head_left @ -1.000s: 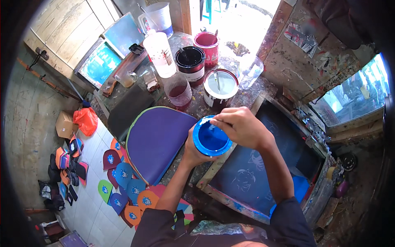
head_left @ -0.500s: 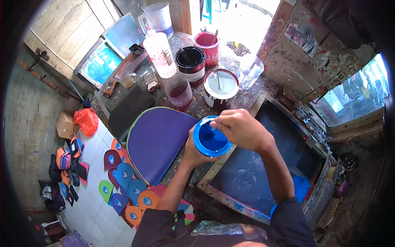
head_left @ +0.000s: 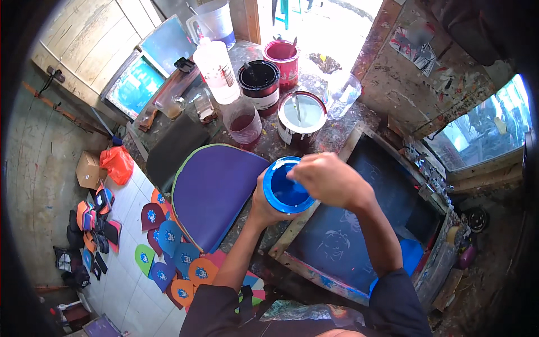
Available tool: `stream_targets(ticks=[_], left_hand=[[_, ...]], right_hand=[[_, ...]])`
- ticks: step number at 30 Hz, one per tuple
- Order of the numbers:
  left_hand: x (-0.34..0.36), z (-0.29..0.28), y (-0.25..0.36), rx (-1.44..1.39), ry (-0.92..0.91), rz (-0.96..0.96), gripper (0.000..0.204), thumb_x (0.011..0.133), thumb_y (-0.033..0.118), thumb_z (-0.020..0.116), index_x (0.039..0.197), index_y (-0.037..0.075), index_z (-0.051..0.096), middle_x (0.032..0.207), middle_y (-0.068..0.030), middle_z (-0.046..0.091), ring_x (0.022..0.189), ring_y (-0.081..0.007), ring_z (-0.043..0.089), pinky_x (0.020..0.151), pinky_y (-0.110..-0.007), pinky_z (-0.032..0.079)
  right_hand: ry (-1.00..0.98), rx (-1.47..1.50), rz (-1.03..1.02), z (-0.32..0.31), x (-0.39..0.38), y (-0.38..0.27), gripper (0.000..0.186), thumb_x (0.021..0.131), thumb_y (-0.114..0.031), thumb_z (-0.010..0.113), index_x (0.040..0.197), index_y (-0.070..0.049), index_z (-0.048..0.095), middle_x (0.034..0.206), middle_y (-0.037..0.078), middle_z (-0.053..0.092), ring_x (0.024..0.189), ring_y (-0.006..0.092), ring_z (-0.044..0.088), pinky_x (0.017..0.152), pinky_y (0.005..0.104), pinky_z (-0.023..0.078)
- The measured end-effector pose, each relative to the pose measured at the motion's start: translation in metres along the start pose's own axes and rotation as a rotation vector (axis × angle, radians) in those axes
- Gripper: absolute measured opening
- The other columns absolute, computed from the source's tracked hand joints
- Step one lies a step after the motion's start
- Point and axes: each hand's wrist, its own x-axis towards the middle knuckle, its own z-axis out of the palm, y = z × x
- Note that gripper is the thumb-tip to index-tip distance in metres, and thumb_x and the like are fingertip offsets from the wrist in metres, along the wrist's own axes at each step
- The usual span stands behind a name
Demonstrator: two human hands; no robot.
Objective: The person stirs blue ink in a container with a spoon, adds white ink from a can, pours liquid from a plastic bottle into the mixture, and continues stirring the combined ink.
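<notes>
My left hand (head_left: 264,205) grips a round cup of blue paint (head_left: 285,188) from below, holding it over the workbench. My right hand (head_left: 328,178) is closed above the cup's right rim, its fingers reaching into the blue paint; what it holds is hidden. Under both hands lies a wooden-framed dark printing screen (head_left: 359,224) with a faint drawing. A purple pad (head_left: 210,191) lies just left of the cup.
Paint cans stand at the back: a white-filled can (head_left: 302,115), a black can (head_left: 258,84), a red cup (head_left: 282,56), a dark red jar (head_left: 244,123) and a white bottle (head_left: 216,70). Coloured printed cut-outs (head_left: 168,253) lie spread over the floor tiles at lower left.
The right hand has shifted slightly over the cup's rim, as if stirring. The left hand keeps the cup in the same place.
</notes>
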Motion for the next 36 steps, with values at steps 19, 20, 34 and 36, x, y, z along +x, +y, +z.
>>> stream_targets(ticks=[19,20,34,36], left_hand=[[0.000,-0.001,0.001,-0.030,0.004,-0.003,0.120,0.054,0.037,0.105,0.149,0.003,0.040,0.142,-0.0175,0.058,0.129,-0.0321,0.063,0.107,-0.046,0.054],[-0.001,-0.001,0.000,-0.006,0.001,-0.017,0.121,0.053,0.037,0.105,0.149,0.003,0.040,0.142,-0.0176,0.058,0.129,-0.0321,0.062,0.107,-0.046,0.054],[0.002,0.001,0.001,0.012,-0.003,0.020,0.124,0.052,0.036,0.106,0.150,0.002,0.038,0.141,-0.0175,0.059,0.128,-0.0317,0.063,0.107,-0.045,0.054],[0.003,0.000,0.005,-0.015,-0.026,0.003,0.124,0.052,0.036,0.106,0.150,0.002,0.038,0.141,-0.0176,0.060,0.128,-0.0319,0.063,0.107,-0.046,0.054]], right_hand=[[0.175,0.190,0.046,-0.010,0.001,-0.007,0.023,0.099,-0.019,0.067,0.094,0.002,0.077,0.092,0.018,0.075,0.084,0.0322,0.075,0.079,0.0416,0.060],[0.175,0.192,0.047,-0.007,0.000,-0.005,0.023,0.099,-0.019,0.067,0.094,0.002,0.077,0.092,0.018,0.075,0.084,0.0322,0.075,0.079,0.0416,0.060],[0.195,0.166,0.053,-0.012,-0.004,-0.001,0.016,0.099,-0.013,0.071,0.098,0.001,0.077,0.085,0.016,0.072,0.078,0.0293,0.072,0.073,0.0388,0.057],[0.047,-0.078,-0.107,0.001,-0.009,0.009,0.015,0.098,-0.013,0.072,0.102,0.000,0.078,0.085,0.016,0.072,0.077,0.0284,0.072,0.072,0.0380,0.057]])
